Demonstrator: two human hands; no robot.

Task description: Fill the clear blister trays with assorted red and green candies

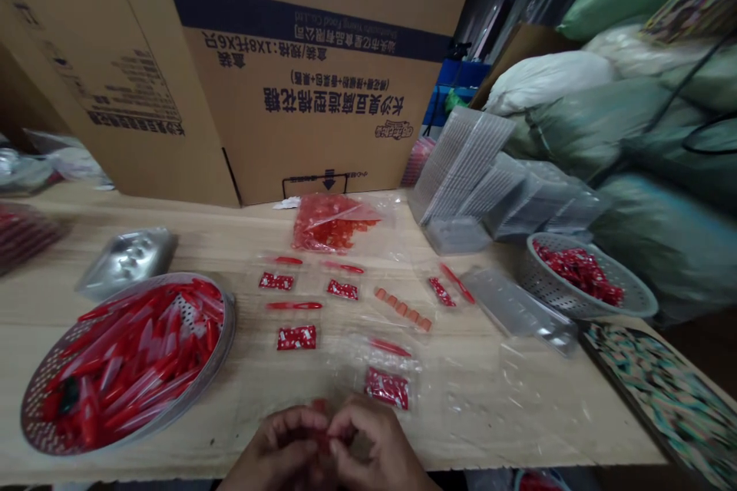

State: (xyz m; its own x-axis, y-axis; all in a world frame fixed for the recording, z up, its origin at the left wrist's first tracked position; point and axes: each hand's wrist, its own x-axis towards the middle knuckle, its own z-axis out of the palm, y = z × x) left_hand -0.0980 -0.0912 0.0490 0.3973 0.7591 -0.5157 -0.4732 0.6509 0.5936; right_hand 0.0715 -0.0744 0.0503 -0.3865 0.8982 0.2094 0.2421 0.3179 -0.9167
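My left hand [283, 445] and my right hand [373, 441] meet at the table's front edge, thumbs and fingertips pinched together. Between them is something small and reddish, blurred and mostly covered by the fingers. Just beyond my right hand lies a clear plastic tray holding a red packet [385, 387] and a red pen-shaped piece [391, 347]. Further off, several similar trays hold a red packet [297, 337] and a red stick [293, 305] each. A strip of orange cubes [403, 309] lies among them.
A perforated basket [229, 337] of red pen-shaped pieces stands left. On the right are a basket [639, 305] of red packets, stacked clear trays [461, 169] and a dark tray [627, 406] of striped pieces. A bag of orange pieces [339, 226] lies before a large carton [322, 146].
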